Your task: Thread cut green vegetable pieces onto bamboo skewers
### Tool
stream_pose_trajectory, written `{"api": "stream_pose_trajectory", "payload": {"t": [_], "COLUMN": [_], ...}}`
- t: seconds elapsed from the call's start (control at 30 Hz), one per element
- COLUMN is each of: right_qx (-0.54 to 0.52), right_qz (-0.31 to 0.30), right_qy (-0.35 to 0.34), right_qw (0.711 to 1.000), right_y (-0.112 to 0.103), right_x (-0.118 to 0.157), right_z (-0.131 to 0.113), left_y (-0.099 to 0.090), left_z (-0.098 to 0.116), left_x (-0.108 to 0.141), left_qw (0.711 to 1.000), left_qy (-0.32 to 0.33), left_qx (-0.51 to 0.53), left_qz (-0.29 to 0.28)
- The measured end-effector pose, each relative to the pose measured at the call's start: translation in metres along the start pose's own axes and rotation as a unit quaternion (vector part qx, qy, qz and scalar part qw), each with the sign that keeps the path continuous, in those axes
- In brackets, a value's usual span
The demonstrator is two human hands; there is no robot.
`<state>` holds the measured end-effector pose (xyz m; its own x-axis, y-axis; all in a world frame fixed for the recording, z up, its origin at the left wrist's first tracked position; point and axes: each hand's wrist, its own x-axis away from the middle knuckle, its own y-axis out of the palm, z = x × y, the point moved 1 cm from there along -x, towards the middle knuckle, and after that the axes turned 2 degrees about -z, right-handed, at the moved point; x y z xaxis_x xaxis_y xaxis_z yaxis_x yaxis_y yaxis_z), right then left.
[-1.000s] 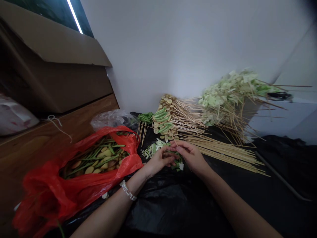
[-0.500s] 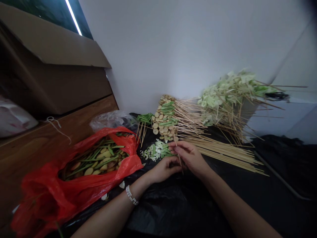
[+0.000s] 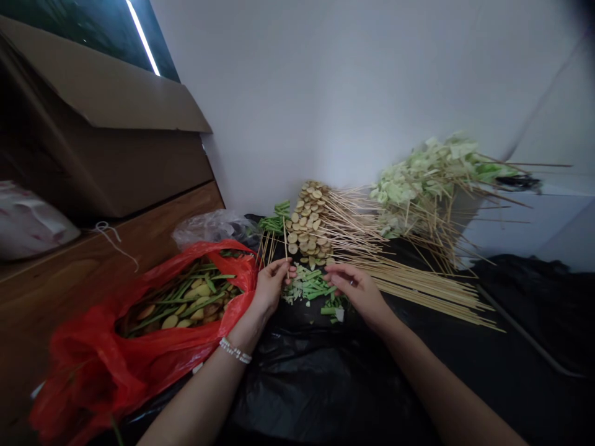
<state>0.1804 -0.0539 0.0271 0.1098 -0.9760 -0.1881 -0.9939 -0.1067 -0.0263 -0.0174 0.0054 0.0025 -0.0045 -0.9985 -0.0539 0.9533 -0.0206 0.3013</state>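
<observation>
Left hand [image 3: 273, 284], forearm slanting toward 1 o'clock, pinches a thin pale wooden skewer [image 3: 286, 244] upright between its fingers, aimed at 12 o'clock; right hand [image 3: 360, 296], reaching toward 10 o'clock, curls slightly parted fingers near chopped green and white vegetable pieces [image 3: 309, 284]

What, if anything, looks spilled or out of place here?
Loose chopped greens lie scattered on the black plastic, unlike the skewered slices stacked together beyond them; that may be deliberate. Nothing looks clearly damaged.
</observation>
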Motion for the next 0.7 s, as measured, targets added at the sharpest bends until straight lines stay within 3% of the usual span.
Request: {"api": "stream_pose_trajectory", "payload": {"t": [0.1, 0.27, 0.5, 0.63, 0.7], "right_qx": [-0.001, -0.008, 0.02, 0.129, 0.256], "right_qz": [0.001, -0.002, 0.004, 0.048, 0.069], "right_qy": [0.002, 0.008, 0.003, -0.031, -0.053], "right_qw": [1.0, 1.0, 1.0, 0.99, 0.963], "right_y": [-0.001, -0.003, -0.007, -0.023, -0.032], "right_x": [-0.001, -0.001, -0.003, -0.01, -0.012], "right_z": [0.0, 0.001, 0.003, 0.009, 0.011], "left_y": [-0.007, -0.011, -0.015, -0.011, -0.01], "left_z": [-0.004, -0.016, -0.021, -0.015, -0.012], "left_x": [-0.007, -0.012, -0.017, -0.013, -0.01], "left_qw": [0.998, 0.998, 0.994, 0.982, 0.968], "left_qy": [-0.024, -0.037, 0.046, 0.08, 0.087], "left_qx": [0.023, 0.03, -0.083, -0.169, -0.232], "left_qz": [0.045, 0.044, 0.047, -0.015, -0.047]}}
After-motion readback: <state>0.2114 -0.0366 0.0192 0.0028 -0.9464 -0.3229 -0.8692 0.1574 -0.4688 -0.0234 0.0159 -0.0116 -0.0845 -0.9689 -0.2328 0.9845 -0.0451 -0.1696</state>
